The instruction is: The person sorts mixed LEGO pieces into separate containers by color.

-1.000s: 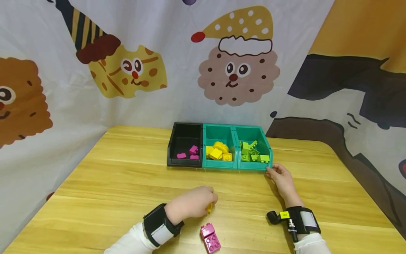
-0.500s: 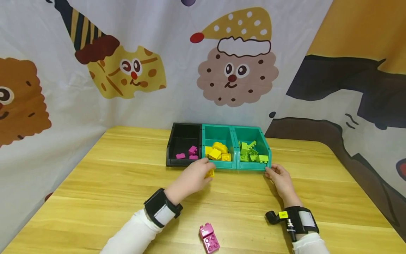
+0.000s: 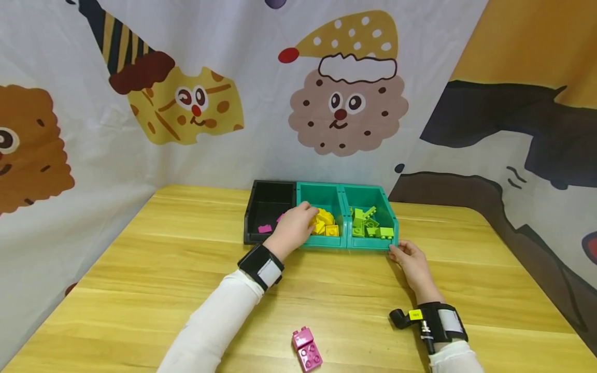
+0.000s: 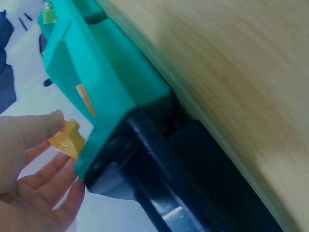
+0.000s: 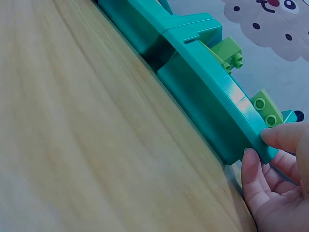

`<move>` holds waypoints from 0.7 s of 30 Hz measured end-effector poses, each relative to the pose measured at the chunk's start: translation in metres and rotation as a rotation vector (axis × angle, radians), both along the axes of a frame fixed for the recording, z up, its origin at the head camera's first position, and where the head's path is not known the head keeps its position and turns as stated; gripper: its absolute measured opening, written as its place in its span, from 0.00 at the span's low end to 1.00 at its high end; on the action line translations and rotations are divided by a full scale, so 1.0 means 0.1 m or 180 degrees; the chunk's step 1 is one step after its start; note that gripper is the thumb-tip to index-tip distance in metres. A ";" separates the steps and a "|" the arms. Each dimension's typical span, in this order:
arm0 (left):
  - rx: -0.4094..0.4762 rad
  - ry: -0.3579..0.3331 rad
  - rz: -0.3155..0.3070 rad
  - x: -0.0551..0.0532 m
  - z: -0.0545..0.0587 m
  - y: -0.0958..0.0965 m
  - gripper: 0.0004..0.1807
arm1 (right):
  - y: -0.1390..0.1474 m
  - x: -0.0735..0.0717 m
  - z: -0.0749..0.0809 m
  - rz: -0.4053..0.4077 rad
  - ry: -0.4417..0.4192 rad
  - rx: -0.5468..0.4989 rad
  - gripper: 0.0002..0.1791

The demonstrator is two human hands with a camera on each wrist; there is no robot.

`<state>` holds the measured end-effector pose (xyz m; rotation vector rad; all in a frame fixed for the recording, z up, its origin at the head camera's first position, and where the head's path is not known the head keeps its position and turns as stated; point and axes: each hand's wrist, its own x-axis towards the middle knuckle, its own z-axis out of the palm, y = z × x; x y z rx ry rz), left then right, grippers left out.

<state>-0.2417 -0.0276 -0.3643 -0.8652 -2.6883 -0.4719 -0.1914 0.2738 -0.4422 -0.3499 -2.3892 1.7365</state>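
Note:
In the left wrist view, my left hand point(image 4: 34, 179) pinches a yellow toy building block point(image 4: 68, 139) between thumb and fingers. The head view places that left hand point(image 3: 293, 228) over the middle teal bin point(image 3: 322, 190), covering its left part and the block. Other yellow blocks point(image 3: 331, 230) lie in this bin. My right hand point(image 3: 412, 264) grips the front right corner of the right teal bin point(image 3: 368, 192), which contains several light green blocks point(image 3: 385, 233). Thumb and forefinger meet on that corner in the right wrist view, close to a green block point(image 5: 264, 108).
Left of the teal bins stands a black bin point(image 3: 272, 192) with magenta blocks point(image 3: 265, 228), partly hidden by my left hand. Two pink blocks point(image 3: 310, 356) lie together on the wooden table point(image 3: 154, 280) near its front. A cartoon-printed cloth point(image 3: 266, 119) hangs behind the table.
My left hand has carried the yellow block from the table, forward and up over the front wall of the middle bin. The right hand has stayed at its bin corner.

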 end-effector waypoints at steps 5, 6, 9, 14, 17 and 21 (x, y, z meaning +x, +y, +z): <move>-0.0319 0.0063 0.0161 -0.08 -0.04 0.03 0.14 | 0.01 -0.01 -0.01 0.0016 0.0018 0.0005 0.20; -0.0368 0.0047 0.0197 -0.09 -0.05 0.03 0.14 | 0.01 0.00 -0.01 0.0018 0.0018 0.0006 0.20; -0.0576 -0.0009 0.0271 -0.11 -0.08 0.06 0.14 | 0.00 0.00 -0.01 0.0025 0.0022 -0.0005 0.20; -0.0796 -0.0179 0.0169 -0.12 -0.09 0.07 0.20 | -0.01 0.01 0.01 0.0015 0.0037 -0.0030 0.20; -0.0694 -0.0217 0.0038 -0.11 -0.09 0.03 0.21 | -0.02 0.01 0.02 -0.0003 0.0035 -0.0030 0.19; -0.0368 -0.0130 -0.0146 -0.06 -0.08 -0.03 0.19 | -0.02 0.01 0.03 0.0011 0.0028 -0.0018 0.20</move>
